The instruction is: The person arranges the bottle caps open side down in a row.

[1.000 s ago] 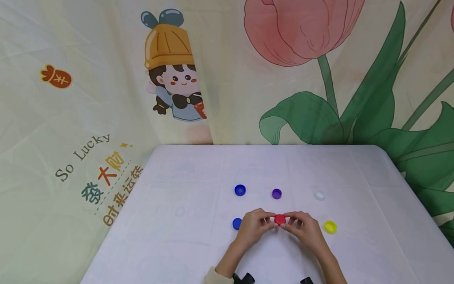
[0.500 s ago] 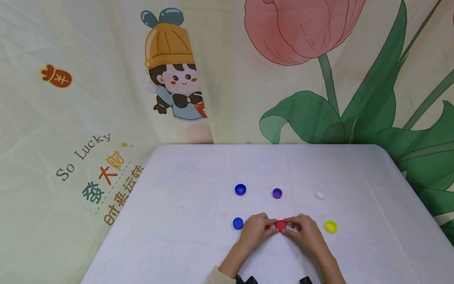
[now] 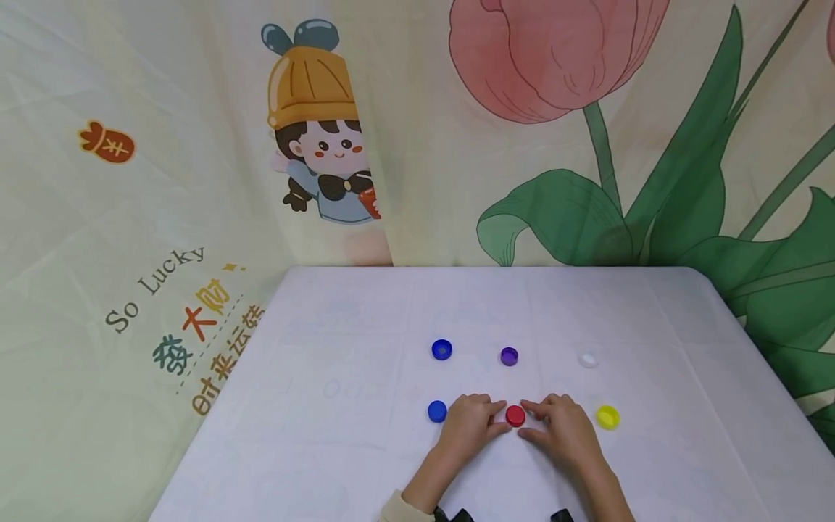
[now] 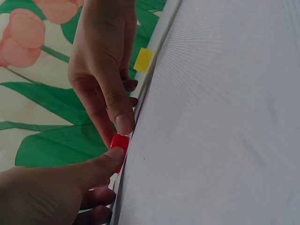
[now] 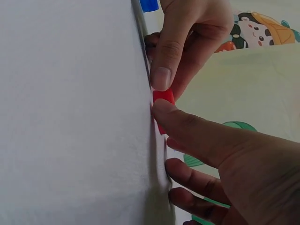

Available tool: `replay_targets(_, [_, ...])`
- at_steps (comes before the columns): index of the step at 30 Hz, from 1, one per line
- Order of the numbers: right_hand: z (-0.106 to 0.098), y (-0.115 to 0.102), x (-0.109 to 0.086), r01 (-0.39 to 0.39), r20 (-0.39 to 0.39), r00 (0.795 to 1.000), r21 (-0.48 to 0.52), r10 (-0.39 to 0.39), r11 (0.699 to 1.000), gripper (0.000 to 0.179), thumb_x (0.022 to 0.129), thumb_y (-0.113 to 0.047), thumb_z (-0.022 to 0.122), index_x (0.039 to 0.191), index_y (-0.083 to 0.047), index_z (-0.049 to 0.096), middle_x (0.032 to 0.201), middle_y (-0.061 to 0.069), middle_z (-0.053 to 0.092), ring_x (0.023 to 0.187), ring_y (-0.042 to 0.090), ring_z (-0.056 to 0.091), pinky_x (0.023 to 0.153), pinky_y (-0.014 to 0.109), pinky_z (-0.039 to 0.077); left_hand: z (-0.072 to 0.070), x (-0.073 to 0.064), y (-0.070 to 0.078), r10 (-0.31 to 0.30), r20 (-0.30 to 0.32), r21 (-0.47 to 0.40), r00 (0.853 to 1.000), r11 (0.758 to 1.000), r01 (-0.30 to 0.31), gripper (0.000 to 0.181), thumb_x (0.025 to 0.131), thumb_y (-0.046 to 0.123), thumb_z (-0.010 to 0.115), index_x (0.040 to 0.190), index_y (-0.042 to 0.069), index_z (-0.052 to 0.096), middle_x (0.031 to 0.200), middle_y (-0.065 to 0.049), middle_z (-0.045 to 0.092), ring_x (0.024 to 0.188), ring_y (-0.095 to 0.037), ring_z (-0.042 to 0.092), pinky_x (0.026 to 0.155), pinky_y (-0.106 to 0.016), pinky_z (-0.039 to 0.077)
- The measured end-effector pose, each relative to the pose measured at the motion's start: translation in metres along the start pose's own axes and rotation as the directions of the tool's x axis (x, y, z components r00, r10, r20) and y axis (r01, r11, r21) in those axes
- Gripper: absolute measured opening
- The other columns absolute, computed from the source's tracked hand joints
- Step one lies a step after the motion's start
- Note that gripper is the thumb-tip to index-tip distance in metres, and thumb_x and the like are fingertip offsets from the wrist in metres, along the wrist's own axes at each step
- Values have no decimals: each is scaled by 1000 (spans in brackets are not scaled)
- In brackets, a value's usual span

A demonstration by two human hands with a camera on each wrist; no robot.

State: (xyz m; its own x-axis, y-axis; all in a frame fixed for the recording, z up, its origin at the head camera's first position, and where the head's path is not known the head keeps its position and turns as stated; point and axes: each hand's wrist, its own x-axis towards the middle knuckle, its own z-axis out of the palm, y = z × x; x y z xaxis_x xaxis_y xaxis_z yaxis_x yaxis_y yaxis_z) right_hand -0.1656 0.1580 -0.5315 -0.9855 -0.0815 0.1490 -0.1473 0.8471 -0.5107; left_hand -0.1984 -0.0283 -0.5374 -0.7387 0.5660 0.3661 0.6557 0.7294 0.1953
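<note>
A red bottle cap [image 3: 515, 416] lies on the white table with its closed top up, between my two hands. My left hand [image 3: 466, 428] is at its left side, thumb and forefinger parted around the edge. From the right, my right hand [image 3: 567, 431] stands in the same way, its fingertips slightly apart from the cap in the head view. In the left wrist view, the left thumb covers part of the red cap [image 4: 120, 141]. The right thumb overlaps the red cap [image 5: 163, 95] in the right wrist view.
Left of the hands lies a blue cap [image 3: 437, 412]. Farther back are another blue cap [image 3: 441, 350], a purple cap [image 3: 509, 356] and a clear cap [image 3: 589, 359]. A yellow cap [image 3: 607, 417] sits to the right. Behind the table [image 3: 352, 312] hangs a printed cloth [image 3: 430, 181].
Both hands have brought the red cap slightly toward the person and down to the table. Their fingers have since spread away from it. The other caps stay put.
</note>
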Motion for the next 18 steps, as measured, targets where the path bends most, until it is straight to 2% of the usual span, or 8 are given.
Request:
replay_targets(2, [-3, 1, -2, -16, 20, 1000, 20, 16, 1000, 48, 65, -33, 83, 108, -15, 71, 72, -9, 51, 69, 10, 41, 61, 28, 36, -1, 1, 2, -4, -30, -32, 1000, 999, 3, 37, 74, 42, 74, 100, 17, 74, 58, 13, 45, 52, 1, 36, 52, -15, 30])
replay_targets(5, [-13, 6, -5, -41, 27, 999, 77, 39, 996, 49, 67, -31, 82, 111, -14, 69, 74, -9, 52, 71, 10, 42, 63, 28, 38, -5, 7, 11, -11, -95, -113, 995, 994, 0, 39, 73, 42, 75, 102, 16, 73, 60, 13, 49, 52, 3, 36, 51, -12, 31])
replay_targets(7, [-23, 11, -7, -33, -21, 999, 119, 35, 992, 46, 68, -29, 82, 110, -14, 69, 75, -8, 55, 71, 11, 44, 64, 29, 39, -7, 14, 20, -15, -142, -169, 990, 986, -10, 38, 73, 40, 75, 103, 15, 72, 62, 11, 52, 52, 4, 37, 51, -10, 32])
replay_targets(10, [-40, 22, -11, -31, -90, 995, 156, 45, 987, 43, 70, -26, 80, 109, -12, 69, 78, -3, 59, 73, 14, 47, 63, 31, 39, -9, 28, 38, -22, -170, -235, 985, 972, -19, 39, 75, 38, 75, 105, 15, 71, 62, 10, 53, 52, 5, 38, 50, -8, 31])
replay_targets(13, [-55, 37, -17, -86, -127, 986, 153, 106, 984, 46, 70, -27, 80, 111, -10, 68, 83, 2, 61, 75, 18, 49, 62, 33, 39, -6, 44, 58, -26, -128, -281, 991, 960, -11, 41, 77, 39, 73, 110, 15, 68, 63, 12, 55, 51, 8, 37, 50, -7, 30])
replay_targets(16, [-68, 54, -24, -169, -82, 980, 124, 179, 978, 52, 72, -29, 79, 117, -9, 64, 91, 6, 62, 80, 22, 50, 63, 34, 39, 1, 59, 77, -28, -37, -297, 999, 955, 16, 46, 77, 40, 73, 115, 16, 66, 66, 13, 57, 53, 9, 38, 51, -6, 30])
replay_targets(18, [-74, 65, -28, -209, -38, 976, 117, 214, 971, 56, 73, -30, 78, 121, -7, 60, 95, 9, 61, 84, 26, 51, 66, 37, 40, 7, 67, 87, -39, 23, -277, 999, 960, 44, 48, 77, 41, 73, 117, 17, 64, 67, 15, 57, 54, 7, 39, 52, -7, 30])
